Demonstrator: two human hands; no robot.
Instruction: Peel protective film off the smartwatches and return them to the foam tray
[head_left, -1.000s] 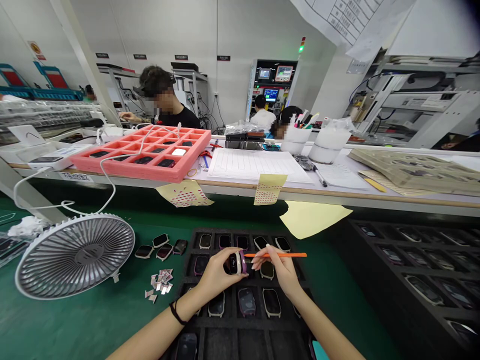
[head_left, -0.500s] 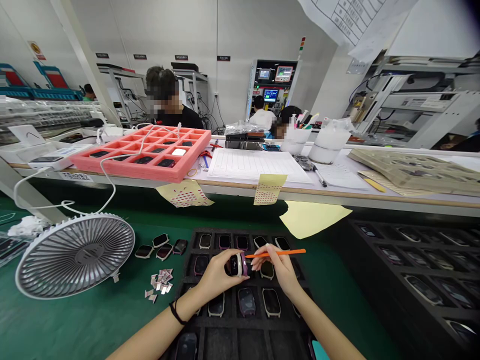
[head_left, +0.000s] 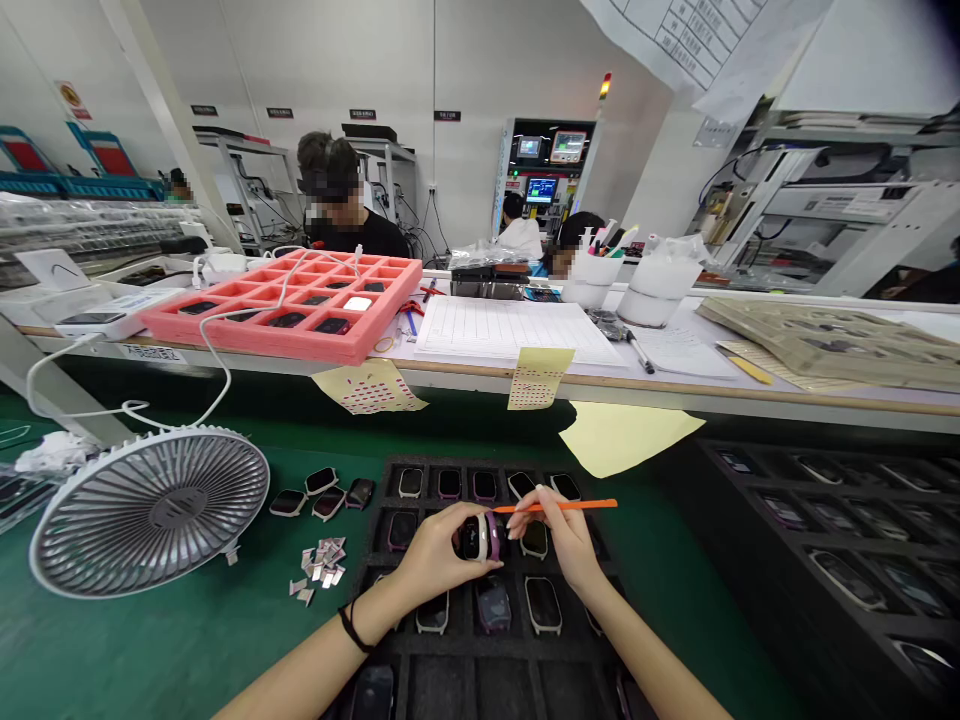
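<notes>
Between the thumb and fingers of my left hand (head_left: pixel 435 555) are two smartwatch cases held together on edge, a pale one (head_left: pixel 481 538) and a purple one (head_left: pixel 494 536). My right hand (head_left: pixel 564 545) is closed on a thin orange stick (head_left: pixel 581 504), its tip at the upper edge of the purple watch case. Whether the tip touches is too small to tell. Both hands are over a black foam tray (head_left: pixel 435 688) with watch cases in many of its pockets. The far sides of the held cases are partly hidden by fingers.
Left of the tray lie several loose watch cases (head_left: pixel 288 502) and a pile of small metallic pieces (head_left: pixel 324 562). A grey fan (head_left: pixel 180 505) stands further left. Another dark tray (head_left: pixel 847 535) is at right. The shelf ahead bears a pink foam tray (head_left: pixel 315 350) and papers (head_left: pixel 510 330).
My left hand has turned the two watch cases slightly, so more of the pale one's dark face shows. The orange stick has shifted a little to the right with my right hand.
</notes>
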